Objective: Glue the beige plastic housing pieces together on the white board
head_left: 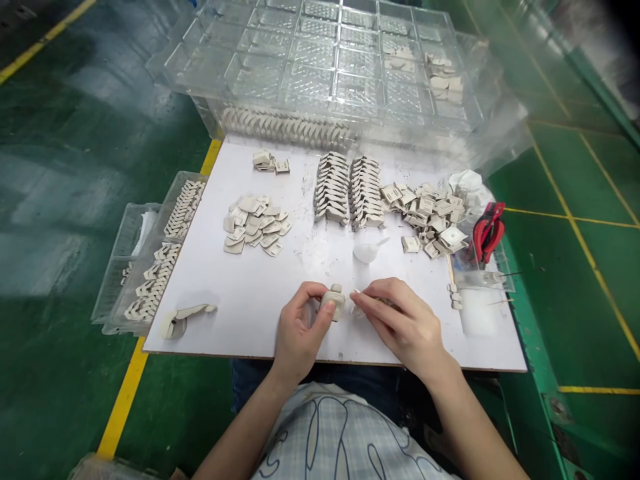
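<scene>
My left hand (303, 327) grips a small beige plastic part (338, 308) between thumb and fingers, its knobbed end pointing up and away. Just right of it, my right hand (403, 320) is closed in a pinch, with a tiny pale tip at the fingertips too small to name. Under the right fingers lies something clear that is mostly hidden. A small white cup with a spout-like handle (367, 251) stands beyond the hands. Two rows of stacked beige pieces (331, 190) are behind it, between a pile of rounded beige pieces (256, 225) and a pile of squarish ones (430, 213).
A clear compartment tray (260, 77) spans the back of the white board (225, 287). Parts fill clear boxes (163, 267) at left. Red-handled pliers (487, 232) stand at right, near a white block-like container (477, 310). A curved beige piece (187, 317) lies front left.
</scene>
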Demonstrator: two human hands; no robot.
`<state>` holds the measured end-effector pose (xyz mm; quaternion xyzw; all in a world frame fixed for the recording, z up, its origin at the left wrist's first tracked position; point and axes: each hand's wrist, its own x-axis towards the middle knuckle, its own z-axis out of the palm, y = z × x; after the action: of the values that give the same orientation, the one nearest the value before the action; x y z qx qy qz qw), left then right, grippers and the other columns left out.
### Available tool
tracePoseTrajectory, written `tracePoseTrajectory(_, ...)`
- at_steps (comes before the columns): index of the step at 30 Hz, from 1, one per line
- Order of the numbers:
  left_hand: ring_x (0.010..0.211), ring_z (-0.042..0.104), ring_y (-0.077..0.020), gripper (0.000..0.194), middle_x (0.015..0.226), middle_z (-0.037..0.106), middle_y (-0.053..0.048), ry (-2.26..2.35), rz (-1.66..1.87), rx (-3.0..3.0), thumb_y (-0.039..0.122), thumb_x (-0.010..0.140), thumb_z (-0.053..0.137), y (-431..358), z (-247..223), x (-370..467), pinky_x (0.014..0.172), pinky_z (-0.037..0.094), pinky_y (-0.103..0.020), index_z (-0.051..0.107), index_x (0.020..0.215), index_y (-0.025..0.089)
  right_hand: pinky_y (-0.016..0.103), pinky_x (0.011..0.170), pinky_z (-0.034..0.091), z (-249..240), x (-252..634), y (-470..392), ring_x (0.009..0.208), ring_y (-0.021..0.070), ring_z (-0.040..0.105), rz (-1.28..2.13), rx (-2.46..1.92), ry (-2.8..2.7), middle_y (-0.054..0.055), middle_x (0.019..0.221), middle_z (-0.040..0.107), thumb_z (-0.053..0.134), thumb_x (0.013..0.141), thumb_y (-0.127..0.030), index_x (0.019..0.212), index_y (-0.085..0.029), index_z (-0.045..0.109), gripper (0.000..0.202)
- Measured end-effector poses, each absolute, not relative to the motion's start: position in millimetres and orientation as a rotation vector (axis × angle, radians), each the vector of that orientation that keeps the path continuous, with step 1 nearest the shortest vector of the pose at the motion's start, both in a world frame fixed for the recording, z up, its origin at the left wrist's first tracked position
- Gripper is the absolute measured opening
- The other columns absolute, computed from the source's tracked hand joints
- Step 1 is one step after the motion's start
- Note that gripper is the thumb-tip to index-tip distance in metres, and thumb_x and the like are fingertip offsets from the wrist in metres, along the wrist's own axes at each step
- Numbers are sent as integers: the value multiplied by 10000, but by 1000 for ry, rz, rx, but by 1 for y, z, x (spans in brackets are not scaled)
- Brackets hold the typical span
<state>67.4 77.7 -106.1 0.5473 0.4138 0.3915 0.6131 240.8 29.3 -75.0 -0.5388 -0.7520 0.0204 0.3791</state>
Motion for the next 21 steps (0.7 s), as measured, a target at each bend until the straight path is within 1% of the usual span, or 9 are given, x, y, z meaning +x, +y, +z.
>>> tracePoseTrajectory(3, 804, 552, -163, 133, 824, 581, -15, 940, 911, 1236, 331, 942, 604, 79, -106, 68, 750, 464, -278, 618, 904, 205, 264, 613, 571, -80, 248, 20, 794, 158, 668, 98, -1500, -1731, 54, 901, 659, 639, 900, -55, 1068, -228, 708, 251)
tracePoseTrajectory(8, 813, 572, -177, 155, 838, 599, -32, 954, 913, 1269, 355, 932, 616, 80, -104, 68, 740, 483, -287, 632, 896, 205, 270, 655, 593, -102, 258, 6, 774, 152, 685, 119, -1661, -1614, 45, 894, 690, 667, 903, -112, 993, -209, 686, 134)
tracePoseTrajectory(9, 813, 578, -180, 161, 842, 606, -36, 964, 916, 1283, 362, 925, 624, 81, -104, 68, 735, 488, -289, 636, 892, 205, 291, 687, 607, -106, 259, 3, 821, 168, 694, 115, -1665, -1633, 57, 918, 693, 663, 908, -123, 989, -209, 692, 122)
tracePoseTrajectory(11, 811, 590, -185, 172, 846, 618, -40, 986, 928, 1306, 374, 913, 638, 81, -104, 68, 728, 498, -291, 645, 882, 205, 395, 797, 627, -112, 258, -3, 989, 236, 684, 75, -1689, -1660, 91, 990, 694, 695, 894, -170, 997, -214, 712, 114)
tracePoseTrajectory(13, 823, 602, -190, 168, 855, 629, -41, 1001, 933, 1326, 375, 902, 651, 82, -105, 68, 739, 508, -292, 653, 876, 209, 472, 829, 626, -112, 254, -9, 1095, 293, 644, 53, -1767, -1644, 121, 1065, 683, 739, 862, -220, 1032, -223, 726, 170)
tracePoseTrajectory(14, 835, 608, -192, 160, 864, 634, -41, 1007, 934, 1333, 372, 897, 657, 82, -106, 68, 748, 512, -292, 657, 876, 213, 463, 804, 633, -110, 253, -13, 1087, 294, 645, 70, -1806, -1630, 129, 1086, 675, 736, 863, -223, 1050, -227, 730, 188)
tracePoseTrajectory(17, 866, 617, -194, 136, 889, 644, -39, 1020, 924, 1330, 361, 884, 673, 83, -108, 68, 780, 519, -292, 666, 882, 226, 344, 702, 626, -95, 260, -29, 919, 218, 693, 182, -1857, -1556, 111, 1064, 673, 634, 920, -159, 1066, -235, 738, 195)
tracePoseTrajectory(19, 876, 615, -194, 134, 892, 642, -35, 1040, 922, 1304, 364, 879, 677, 81, -107, 70, 799, 517, -293, 668, 876, 230, 331, 745, 606, -80, 282, -42, 874, 194, 694, 118, -1866, -1367, 72, 994, 692, 635, 915, -149, 1026, -245, 738, 179)
tracePoseTrajectory(21, 890, 609, -192, 132, 899, 638, -30, 1075, 932, 1272, 365, 877, 678, 79, -105, 72, 828, 508, -297, 669, 870, 233, 342, 806, 579, -67, 318, -50, 878, 190, 679, -134, -1826, -988, 39, 945, 690, 741, 840, -186, 993, -243, 717, 165)
